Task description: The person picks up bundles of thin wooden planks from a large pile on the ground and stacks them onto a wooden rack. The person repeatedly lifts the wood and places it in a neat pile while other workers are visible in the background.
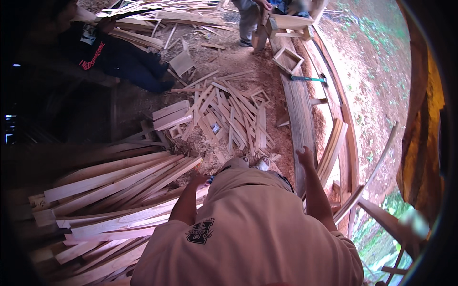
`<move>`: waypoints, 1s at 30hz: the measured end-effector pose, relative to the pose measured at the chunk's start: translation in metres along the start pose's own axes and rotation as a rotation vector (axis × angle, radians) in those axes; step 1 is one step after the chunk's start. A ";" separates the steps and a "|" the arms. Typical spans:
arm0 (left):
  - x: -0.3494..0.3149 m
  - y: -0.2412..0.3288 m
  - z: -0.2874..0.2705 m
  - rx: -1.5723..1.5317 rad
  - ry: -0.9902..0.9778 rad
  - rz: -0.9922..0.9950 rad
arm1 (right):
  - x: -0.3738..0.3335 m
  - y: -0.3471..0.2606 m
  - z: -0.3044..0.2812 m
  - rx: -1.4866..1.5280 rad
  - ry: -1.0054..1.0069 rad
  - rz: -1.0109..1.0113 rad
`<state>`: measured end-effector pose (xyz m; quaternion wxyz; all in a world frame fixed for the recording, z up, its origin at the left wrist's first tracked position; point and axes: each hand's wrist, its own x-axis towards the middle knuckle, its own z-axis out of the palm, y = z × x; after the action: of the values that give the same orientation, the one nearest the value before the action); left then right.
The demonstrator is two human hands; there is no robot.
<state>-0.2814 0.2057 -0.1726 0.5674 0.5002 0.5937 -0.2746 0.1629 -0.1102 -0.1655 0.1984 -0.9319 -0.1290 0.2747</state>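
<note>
My right hand (306, 156) is raised over the long plank bench (301, 121), fingers apart, with nothing seen in it. Low at my left side is my left hand (199, 180), beside the ends of a stack of sawn boards (119, 186). Its fingers are dark and partly lost against my trousers, and a small bluish spot shows by their tips. Farther along the bench lie a square wooden frame (288, 60) and a hammer with a green handle (307, 79).
Ahead of my feet, loose wooden strips (234, 109) cover the ground beside stacked short boards (171, 114). Curved boards (332, 148) lean right of the bench. A person in dark clothes (129, 62) is at the far left; another in grey trousers (248, 21) stands at the bench's far end.
</note>
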 end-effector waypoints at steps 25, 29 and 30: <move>0.087 -0.104 -0.069 0.535 -0.037 0.350 | 0.054 -0.065 0.034 0.034 -0.484 0.385; 0.076 -0.054 -0.061 0.072 -0.075 0.042 | 0.063 -0.076 0.021 0.076 -0.476 0.332; 0.082 -0.021 -0.082 0.072 -0.097 0.011 | 0.059 -0.055 0.030 0.099 -0.404 0.348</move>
<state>-0.3215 0.2948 -0.2387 0.5788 0.5096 0.5524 -0.3166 0.1870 -0.0319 -0.1914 0.1638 -0.8556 0.0096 0.4909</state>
